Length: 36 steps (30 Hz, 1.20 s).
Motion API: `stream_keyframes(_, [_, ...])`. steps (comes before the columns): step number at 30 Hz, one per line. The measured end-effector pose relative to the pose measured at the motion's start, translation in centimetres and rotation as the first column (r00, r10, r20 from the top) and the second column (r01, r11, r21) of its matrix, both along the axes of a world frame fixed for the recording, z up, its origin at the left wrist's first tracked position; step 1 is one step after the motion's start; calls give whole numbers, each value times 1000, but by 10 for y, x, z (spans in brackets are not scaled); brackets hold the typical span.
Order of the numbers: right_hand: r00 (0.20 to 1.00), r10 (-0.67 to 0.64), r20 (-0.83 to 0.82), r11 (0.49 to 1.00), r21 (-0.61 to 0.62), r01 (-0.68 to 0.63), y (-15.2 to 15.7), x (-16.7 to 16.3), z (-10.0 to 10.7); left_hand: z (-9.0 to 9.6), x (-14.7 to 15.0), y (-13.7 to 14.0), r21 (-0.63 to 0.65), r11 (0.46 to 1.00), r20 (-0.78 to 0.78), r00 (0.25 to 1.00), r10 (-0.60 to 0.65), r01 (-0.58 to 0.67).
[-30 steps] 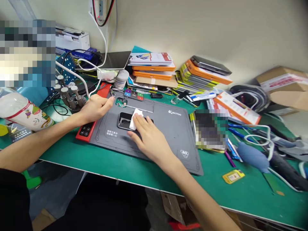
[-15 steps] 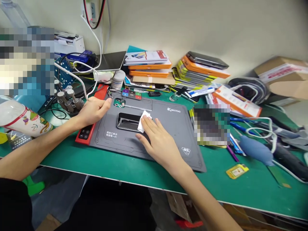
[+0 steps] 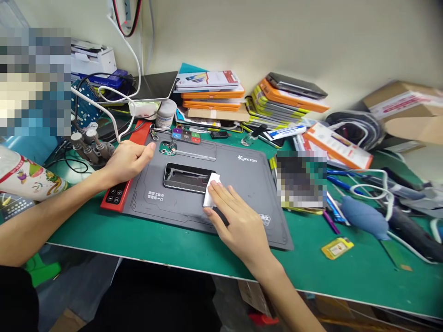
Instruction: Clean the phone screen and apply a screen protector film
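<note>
Phone (image 3: 186, 178) lies long axis roughly left-right, just left of the nearer right hand (image 3: 238, 217), fingers clamped on white tissue (image 3: 209, 197); left hand (image 3: 127, 160) balled up.

Passable strip: table (image 3: 166, 240) near edge, left of right forearm, in front of mat (image 3: 180, 207). Mat's near left part bare too, as is far right corner around printed logo. Phone (image 3: 187, 177) flat at mid-mat, low obstacle. Right hand (image 3: 238, 219) on white wipe (image 3: 209, 196) bars way to phone's right end; forearm crosses mat's near edge. Left hand (image 3: 126, 161) blocks mat's left edge, grey posts (image 3: 86, 145) just beyond. Table's far edge walled by jar (image 3: 166, 114), stacked boxes (image 3: 209, 94). Near right: gap around lighter (image 3: 337, 248).
</note>
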State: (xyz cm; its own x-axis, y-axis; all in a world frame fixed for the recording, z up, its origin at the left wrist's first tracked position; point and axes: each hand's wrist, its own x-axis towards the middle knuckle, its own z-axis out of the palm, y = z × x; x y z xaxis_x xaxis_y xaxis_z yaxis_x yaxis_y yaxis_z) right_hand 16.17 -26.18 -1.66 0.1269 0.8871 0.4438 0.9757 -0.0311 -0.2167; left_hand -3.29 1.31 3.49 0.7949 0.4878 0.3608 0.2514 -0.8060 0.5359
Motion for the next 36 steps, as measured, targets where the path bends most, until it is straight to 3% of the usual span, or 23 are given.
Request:
stream_keyframes(8, [994, -66, 90, 987, 149, 52, -4, -12, -5, 0, 0, -1, 7, 1000, 9, 1000, -6, 6])
stream_keyframes(14, [997, -68, 37, 981, 185, 60, -4, -11, -6, 2, 2, -3, 15, 1000, 16, 1000, -13, 13])
stream_keyframes(23, [998, -46, 38, 996, 76, 43, -3, -7, -6, -1, 1, -2, 6, 1000, 9, 1000, -8, 8])
stream_keyframes(27, [1000, 16, 21, 998, -54, -15, 4, 1, 0, 0, 1, -2, -4, 1000, 2, 1000, -12, 12])
stream_keyframes(32, [994, 105, 10, 977, -190, -101, 36, -6, 11, 1, 2, -3, 0, 1000, 20, 1000, -18, 18])
stream_keyframes(36, [984, 178, 25, 962, -217, -169, 65, -30, 16, 2, 3, -4, 19, 1000, 22, 999, -24, 23])
